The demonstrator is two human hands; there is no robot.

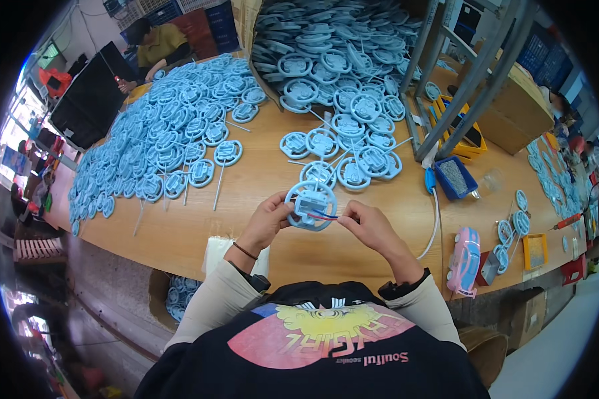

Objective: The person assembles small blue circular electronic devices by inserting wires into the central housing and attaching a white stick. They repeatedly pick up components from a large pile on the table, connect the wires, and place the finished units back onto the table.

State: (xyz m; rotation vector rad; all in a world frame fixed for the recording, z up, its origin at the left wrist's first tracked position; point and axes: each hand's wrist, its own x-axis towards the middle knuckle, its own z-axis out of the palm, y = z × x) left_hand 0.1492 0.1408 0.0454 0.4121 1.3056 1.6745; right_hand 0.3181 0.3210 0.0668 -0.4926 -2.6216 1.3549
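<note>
Near the front of the table, my left hand (267,221) is closed on the left edge of a light blue toy steering wheel (311,201). Its round rim surrounds a raised boxy centre. Red and dark blue wires (323,216) run across the lower part of the wheel. My right hand (371,229) pinches their ends just to its right. More light blue wheels (317,174) lie right behind the one I hold, some touching each other.
A big heap of similar wheels (173,120) covers the left; more spill from a carton (263,66). To the right are a metal frame (476,86), a blue bin (454,178), a yellow tray (476,147), a white cable (435,229) and a pink toy car (464,261). Another person (160,46) works far left.
</note>
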